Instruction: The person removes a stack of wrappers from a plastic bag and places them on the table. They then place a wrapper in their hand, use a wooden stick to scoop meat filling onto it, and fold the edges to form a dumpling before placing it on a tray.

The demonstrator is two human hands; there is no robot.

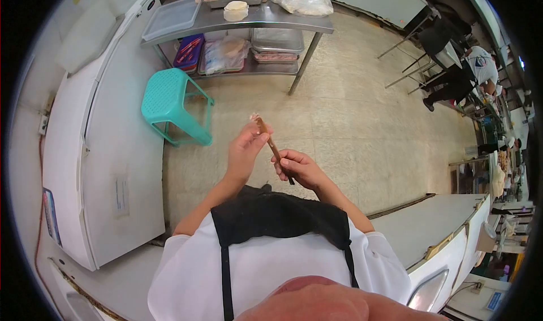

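We can read no word, number or brand anywhere here. On the lid of the white chest freezer (113,151) we see a pale paper sticker (120,194), but its print is far too small and washed out for us to make out. A blue and red label (51,216) stands on the freezer's front edge, turned away from us and blurred. Far off, a person's white shirt (482,61) bears a dark emblem on the back, which we cannot decipher. A small blue tag (494,300) sits on a white casing (469,304) at the lower right; its marks are illegible to us as well.
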